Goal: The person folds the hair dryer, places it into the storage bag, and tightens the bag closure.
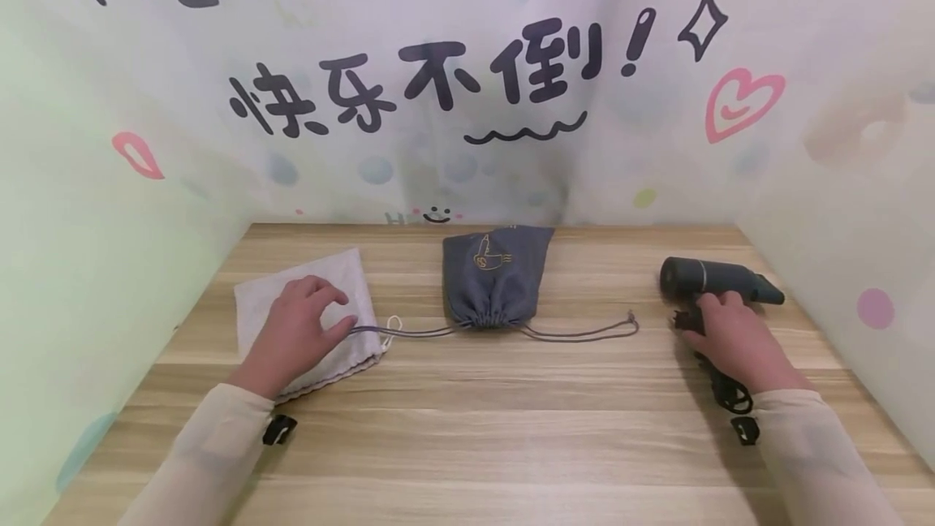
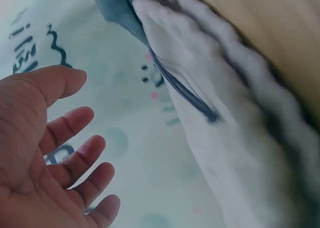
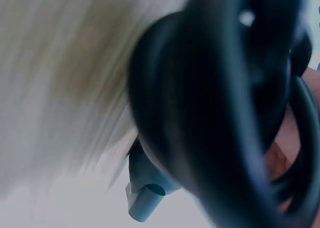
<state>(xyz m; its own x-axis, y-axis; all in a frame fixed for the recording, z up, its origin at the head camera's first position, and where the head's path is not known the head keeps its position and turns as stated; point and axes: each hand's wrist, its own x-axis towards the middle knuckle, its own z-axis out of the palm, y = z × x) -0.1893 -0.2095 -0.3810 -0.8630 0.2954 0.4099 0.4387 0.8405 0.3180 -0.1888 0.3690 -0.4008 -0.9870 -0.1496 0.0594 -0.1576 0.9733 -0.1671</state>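
My right hand (image 1: 738, 339) grips a dark hair dryer (image 1: 701, 278) by the handle, which the fingers mostly hide. Below the hand hangs its bundled black power cord (image 1: 730, 392), and the bundle (image 3: 175, 98) fills much of the right wrist view. The left hand (image 1: 295, 335) hovers over a pale drawstring pouch (image 1: 339, 274) on the table, fingers loosely bent around nothing. Near its thumb ends one drawstring of a grey-blue drawstring bag (image 1: 497, 278). In the left wrist view that drawstring (image 2: 185, 90) lies across the pale pouch.
The wooden table (image 1: 467, 445) carries both bags, with the grey-blue one at the back middle. Its other drawstring (image 1: 584, 338) stretches right. A printed cloth (image 1: 409, 169) hangs behind the table and along both sides.
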